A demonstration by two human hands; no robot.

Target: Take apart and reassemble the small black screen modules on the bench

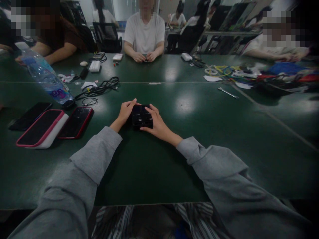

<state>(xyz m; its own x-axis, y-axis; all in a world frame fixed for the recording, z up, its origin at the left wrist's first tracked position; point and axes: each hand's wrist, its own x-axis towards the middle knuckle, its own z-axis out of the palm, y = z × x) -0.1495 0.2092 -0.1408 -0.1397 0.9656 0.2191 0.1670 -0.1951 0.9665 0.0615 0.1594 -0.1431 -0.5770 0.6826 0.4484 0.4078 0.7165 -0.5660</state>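
A small black box-shaped device (142,117) with tiny pale markings rests at the middle of the green table (159,172). At its left side is my left hand (125,113), closed against the edge with the thumb along the top. My right hand (157,122) grips it from the right, fingers over the top and thumb at the near edge. Parts of the device's sides are hidden by my fingers, and its exact kind is unclear.
To the left lie a red-edged phone (76,122), a pink-rimmed case (41,128), a dark phone (31,115), a water bottle (46,74) and black cables (103,87). A wrench (228,93) and a wire heap (271,74) lie right. A person (144,33) sits opposite.
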